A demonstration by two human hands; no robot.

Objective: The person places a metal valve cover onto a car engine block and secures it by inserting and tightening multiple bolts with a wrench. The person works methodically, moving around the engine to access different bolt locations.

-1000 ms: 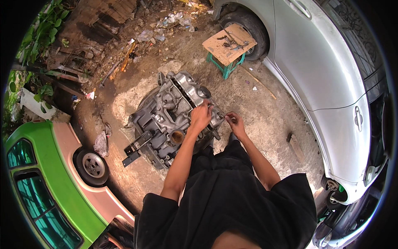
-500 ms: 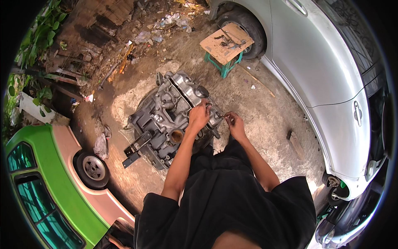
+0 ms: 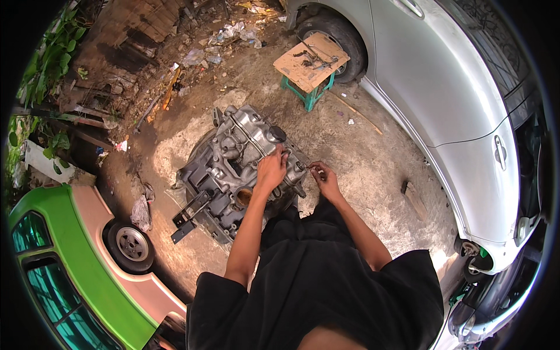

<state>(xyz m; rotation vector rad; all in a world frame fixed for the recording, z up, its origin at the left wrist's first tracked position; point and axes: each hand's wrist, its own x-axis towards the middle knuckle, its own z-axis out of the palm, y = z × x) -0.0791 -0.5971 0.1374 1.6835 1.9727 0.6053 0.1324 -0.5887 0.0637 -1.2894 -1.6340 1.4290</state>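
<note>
A grey metal car engine (image 3: 231, 153) lies on the ground in front of me, with a black round cap (image 3: 277, 133) on its cover. My left hand (image 3: 272, 169) rests on the cover just below that cap. Its fingers are bent and close together, and what lies under the fingertips is hidden. At the engine's right end, my right hand (image 3: 325, 179) pinches with thumb and fingers beside a round fitting (image 3: 300, 166). Anything within that pinch is too small to make out. A round rusty-brown opening (image 3: 244, 196) shows next to my left forearm.
A green stool (image 3: 309, 96) carries a wooden board (image 3: 300, 67) with several tools, beside a silver car (image 3: 431, 87) on the right. A green and pink vehicle (image 3: 111, 239) stands at left. Litter (image 3: 233, 35) covers the far ground; a wood block (image 3: 415, 201) lies at right.
The whole view has shifted slightly, so the engine appears a little lower and farther left. Both hands keep nearly the same places at the engine, the right one still pinching at its end.
</note>
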